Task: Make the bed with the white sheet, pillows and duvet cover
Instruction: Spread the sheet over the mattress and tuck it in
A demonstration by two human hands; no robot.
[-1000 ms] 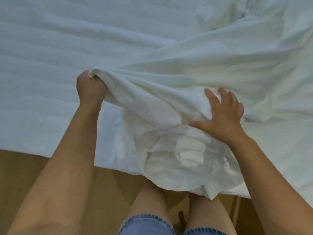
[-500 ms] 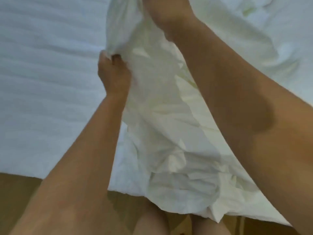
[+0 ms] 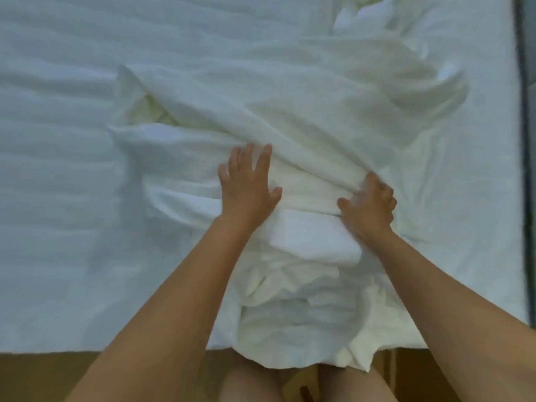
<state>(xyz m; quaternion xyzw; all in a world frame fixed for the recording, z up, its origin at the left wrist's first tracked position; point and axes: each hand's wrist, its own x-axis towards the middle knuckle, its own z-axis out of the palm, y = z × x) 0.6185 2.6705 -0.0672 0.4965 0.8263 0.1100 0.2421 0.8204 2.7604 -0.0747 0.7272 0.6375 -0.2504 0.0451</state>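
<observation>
Wooden flooring (image 3: 43,378) is showing along the bottom edge, and the bed (image 3: 58,256) is filling nearly everything above it, its covered mattress lying fairly flat with shallow ripples. A dark strip is running down the far right edge; cannot tell what it is.

White sheet (image 3: 290,111) is lying bunched across the middle and right of the bed, heaped in thick folds, one end spilling over the near edge toward the person's knees. Whether this is the sheet or the duvet cover cannot be told for sure; it reads as loose, unspread cloth. No pillows in view.

Both bare arms are reaching forward over the heap. Left hand (image 3: 249,181) is lying flat on the cloth, fingers straight and fanned, palm pressing down, likely pinning the lower layers so they stay put. Right hand (image 3: 368,204) is blurred; fingers appear curled into a fold, gathering a layer, probably to peel it away from the pile.

Judgement: early in the job, cloth being sorted before spreading. Next move likely calls for finding an edge or corner. Risk: layers dragging together and the overhanging end sliding floorward.
</observation>
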